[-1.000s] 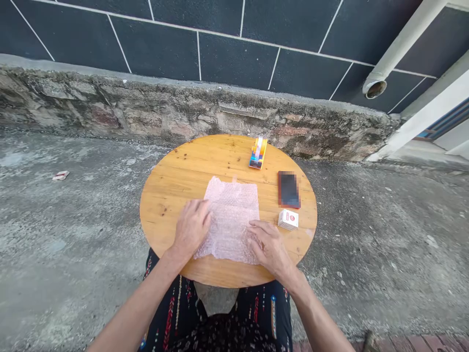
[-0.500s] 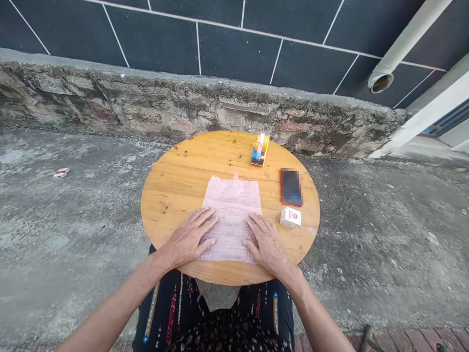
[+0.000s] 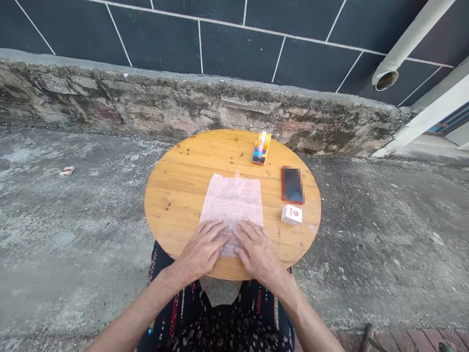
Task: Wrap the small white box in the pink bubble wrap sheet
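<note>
A pinkish sheet of bubble wrap (image 3: 232, 198) lies flat on the round wooden table (image 3: 176, 181), close to its near edge. My left hand (image 3: 207, 244) rests on the sheet's near left part, fingers stretched out. On the near right part lies my right hand (image 3: 256, 247), its fingers also extended and pressing on the wrap. Only a narrow strip of wrap shows between the two hands. A small strip of tape (image 3: 237, 173) sticks out past the sheet's far edge.
A yellow and blue tape dispenser (image 3: 261, 147) stands at the table's far side. To the right lie a red-edged phone (image 3: 292, 185), partly pixelated, and a small white box (image 3: 292, 214). A stone-based wall (image 3: 164, 107) rises behind the table.
Both hands have moved inward, closer to each other, and slightly toward the near edge of the bubble wrap. The view has shifted a little.
</note>
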A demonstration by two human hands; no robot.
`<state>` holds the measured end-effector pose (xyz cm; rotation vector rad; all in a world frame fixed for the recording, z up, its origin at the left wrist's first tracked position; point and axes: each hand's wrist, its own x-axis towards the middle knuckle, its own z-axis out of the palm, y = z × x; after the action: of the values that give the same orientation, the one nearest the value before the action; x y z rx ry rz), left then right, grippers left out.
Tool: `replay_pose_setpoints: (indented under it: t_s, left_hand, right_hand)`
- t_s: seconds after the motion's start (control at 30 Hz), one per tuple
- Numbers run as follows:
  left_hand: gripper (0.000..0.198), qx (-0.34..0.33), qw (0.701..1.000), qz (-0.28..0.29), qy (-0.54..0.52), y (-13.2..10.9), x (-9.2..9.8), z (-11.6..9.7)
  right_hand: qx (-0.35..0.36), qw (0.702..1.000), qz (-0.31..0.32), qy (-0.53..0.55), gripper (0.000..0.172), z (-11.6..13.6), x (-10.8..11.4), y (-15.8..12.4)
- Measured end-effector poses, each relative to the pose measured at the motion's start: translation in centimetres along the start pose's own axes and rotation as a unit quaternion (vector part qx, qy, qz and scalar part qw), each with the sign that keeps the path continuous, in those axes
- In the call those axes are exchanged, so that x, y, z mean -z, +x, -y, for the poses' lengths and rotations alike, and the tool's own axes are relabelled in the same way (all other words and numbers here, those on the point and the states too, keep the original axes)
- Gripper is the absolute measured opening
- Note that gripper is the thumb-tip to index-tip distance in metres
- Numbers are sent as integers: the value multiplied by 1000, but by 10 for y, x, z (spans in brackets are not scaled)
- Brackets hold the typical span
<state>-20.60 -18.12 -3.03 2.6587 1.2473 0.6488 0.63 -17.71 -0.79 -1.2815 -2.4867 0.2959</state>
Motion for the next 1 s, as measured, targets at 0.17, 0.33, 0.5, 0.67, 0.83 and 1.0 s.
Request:
replay_pose_setpoints:
  t_s: [0.17, 0.33, 0.5, 0.67, 0.83, 1.0]
  left_hand:
    - [30, 12, 999, -19, -30, -6, -6, 14]
    - [33, 19, 999, -21, -43, -1, 2, 12]
    - [41, 37, 999, -22, -25, 28, 7, 19]
    - [49, 60, 998, 12, 0, 54, 1, 39]
    - [48, 61, 998, 17, 12, 51, -4, 47]
    - [46, 66, 998, -7, 22, 52, -6, 42]
  right_hand:
    - [-16, 1000, -16, -6, 35, -20, -1, -20]
    - [-55, 993, -100, -10, 22, -35, 15, -32]
    - [-38, 994, -106, -10, 29, -17, 15, 15]
    - [-14, 999, -24, -26, 44, -19, -5, 60]
    - [-71, 994, -33, -77, 44, -48, -3, 45]
    - [-94, 990, -31, -103, 44, -38, 2, 30]
